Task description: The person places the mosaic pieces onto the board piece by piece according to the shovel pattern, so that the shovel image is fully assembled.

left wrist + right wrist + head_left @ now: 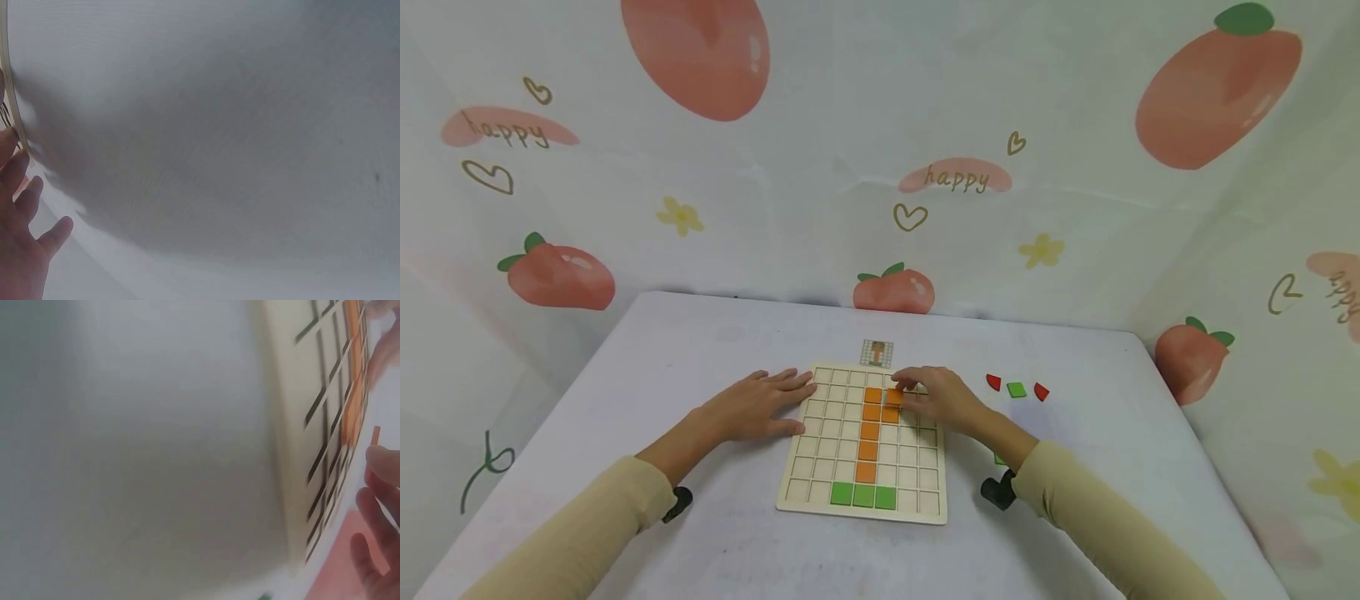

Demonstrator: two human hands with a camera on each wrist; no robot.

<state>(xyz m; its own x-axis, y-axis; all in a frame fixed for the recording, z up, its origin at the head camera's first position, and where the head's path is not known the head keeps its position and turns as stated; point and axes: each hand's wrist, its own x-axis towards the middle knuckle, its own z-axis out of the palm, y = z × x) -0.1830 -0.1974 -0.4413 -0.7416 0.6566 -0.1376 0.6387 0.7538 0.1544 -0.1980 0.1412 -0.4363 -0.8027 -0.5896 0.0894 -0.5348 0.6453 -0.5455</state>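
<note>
Right hand (936, 396) pinching one thin orange tile (893, 397) over a pale gridded board (828, 431), six orange squares (868, 431) left of its fingertips, three green squares (863, 496) farther off, left hand (765, 408) outspread at the edge

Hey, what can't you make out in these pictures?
- Small printed grid card, head view: details too small to read.
- Green flat piece, head view: the right forearm covers part, so its outline is uncertain.
- Pale wooden grid board, left wrist view: the left edge cuts off most of it.
- Orange flat tile in the right hand, right wrist view: fingers hide part of it.
</note>
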